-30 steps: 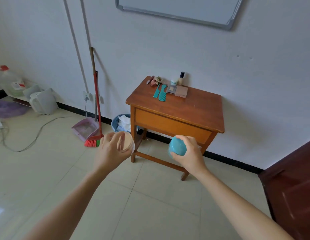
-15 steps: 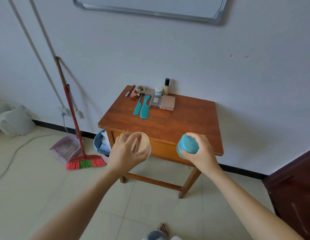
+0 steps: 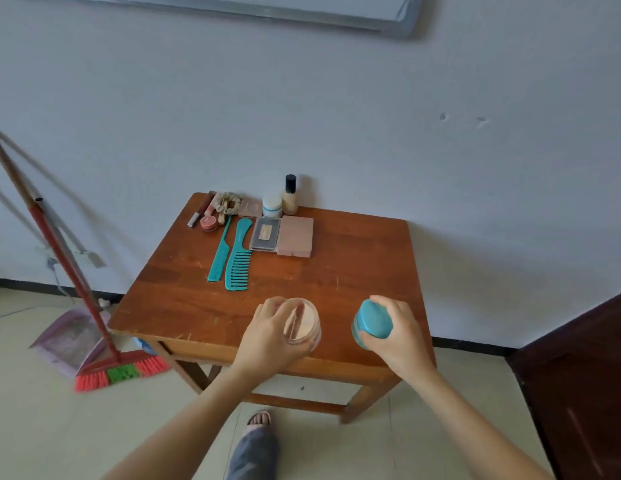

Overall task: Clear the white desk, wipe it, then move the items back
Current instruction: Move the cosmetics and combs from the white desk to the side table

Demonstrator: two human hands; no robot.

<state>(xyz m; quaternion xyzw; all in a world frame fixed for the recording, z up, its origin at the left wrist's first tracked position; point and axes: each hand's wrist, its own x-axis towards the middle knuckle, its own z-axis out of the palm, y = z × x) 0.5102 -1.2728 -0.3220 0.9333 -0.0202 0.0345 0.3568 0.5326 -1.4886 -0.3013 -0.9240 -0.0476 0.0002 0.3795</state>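
Note:
My left hand [image 3: 267,336] grips a clear jar with a beige lid [image 3: 301,323], held above the front part of a brown wooden table [image 3: 364,265]. My right hand [image 3: 395,336] grips a jar with a teal lid [image 3: 371,320] over the table's front right. At the table's back lie two teal combs [image 3: 233,254], two flat compacts [image 3: 283,235], a white jar [image 3: 271,205], a black-capped bottle [image 3: 289,195], a small red pot [image 3: 209,223] and a scrunchie [image 3: 227,204]. The white desk is out of sight.
A red broom [image 3: 94,327] leans on the wall at left, beside a lilac dustpan [image 3: 71,339]. A dark wooden door [image 3: 586,372] stands at right. My foot [image 3: 259,419] is on the tiled floor just before the table.
I have come closer to the wooden table; both hands, each holding its jar, now hang over its front part instead of before it.

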